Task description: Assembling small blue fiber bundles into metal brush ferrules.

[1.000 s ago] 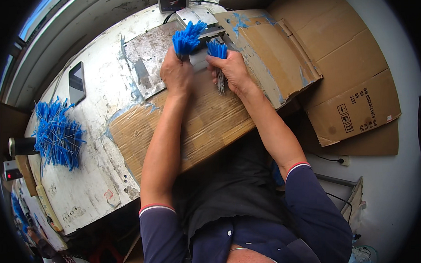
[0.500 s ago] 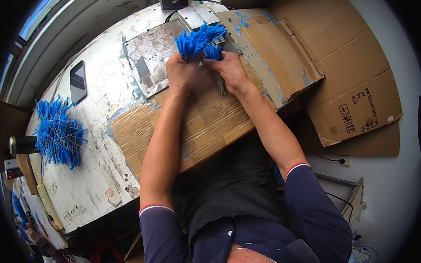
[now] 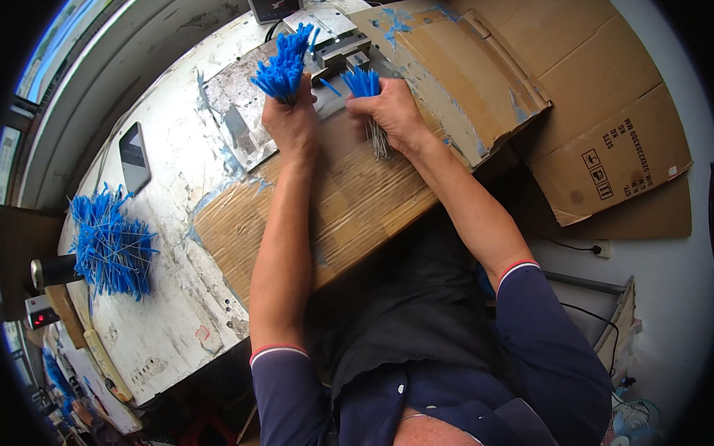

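A thick bunch of thin wires with blue plastic ends (image 3: 282, 68) rises from my left hand (image 3: 291, 131), whose fingers are wrapped round it. My right hand (image 3: 392, 115) grips a smaller bunch of blue-ended wires (image 3: 361, 83), blue ends up, bare silvery wires hanging below the fingers. Between the two hands a single blue piece (image 3: 329, 86) shows by the metal fixture; whether it lies or falls I cannot tell. Both hands are over the cardboard-covered table edge (image 3: 356, 199). A large tangled heap of the same blue-ended wires (image 3: 112, 247) lies on the table at the left.
A metal plate (image 3: 239, 109) and block fixture (image 3: 343, 50) sit beyond my hands, with a dark box (image 3: 275, 4) behind. A phone (image 3: 134, 156) and dark cylinder (image 3: 53, 271) are at the left. Folded cardboard (image 3: 606, 151) stands at the right. Another person's arm shows lower left.
My hands have moved apart, the left one shifting left with its bunch. A single blue piece now shows between them. The whole view has shifted slightly.
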The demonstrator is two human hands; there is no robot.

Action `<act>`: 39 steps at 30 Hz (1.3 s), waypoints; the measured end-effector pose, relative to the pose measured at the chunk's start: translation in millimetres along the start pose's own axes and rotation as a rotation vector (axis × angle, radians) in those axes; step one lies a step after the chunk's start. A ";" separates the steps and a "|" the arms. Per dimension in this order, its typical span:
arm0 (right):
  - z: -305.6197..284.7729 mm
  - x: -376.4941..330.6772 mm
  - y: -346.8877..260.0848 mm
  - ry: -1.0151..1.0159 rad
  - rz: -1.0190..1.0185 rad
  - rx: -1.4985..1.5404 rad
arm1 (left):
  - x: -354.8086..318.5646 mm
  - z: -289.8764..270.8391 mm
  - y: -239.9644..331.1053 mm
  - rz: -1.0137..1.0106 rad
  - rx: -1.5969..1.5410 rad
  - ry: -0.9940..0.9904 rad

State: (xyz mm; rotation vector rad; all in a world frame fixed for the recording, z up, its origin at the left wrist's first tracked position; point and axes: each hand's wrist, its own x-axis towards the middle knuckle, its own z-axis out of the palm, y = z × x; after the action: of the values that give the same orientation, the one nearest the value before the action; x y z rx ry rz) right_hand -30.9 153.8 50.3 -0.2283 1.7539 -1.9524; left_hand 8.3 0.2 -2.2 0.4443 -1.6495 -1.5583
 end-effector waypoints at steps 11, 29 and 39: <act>-4.0 30.9 10.5 0.251 -0.064 -0.004 | -2.2 -2.8 2.4 0.024 -0.059 0.026; -13.8 24.7 14.7 0.122 -0.052 0.225 | -1.6 1.0 0.2 0.312 0.602 -0.064; -11.4 22.5 16.4 0.155 -0.088 0.235 | -1.9 4.4 4.2 0.350 0.693 -0.100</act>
State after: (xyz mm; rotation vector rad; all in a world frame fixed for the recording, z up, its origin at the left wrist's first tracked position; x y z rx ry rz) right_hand -51.2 152.6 28.1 -0.0751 1.6116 -2.2711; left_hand 7.3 5.2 1.5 0.4006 -2.1938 -0.7372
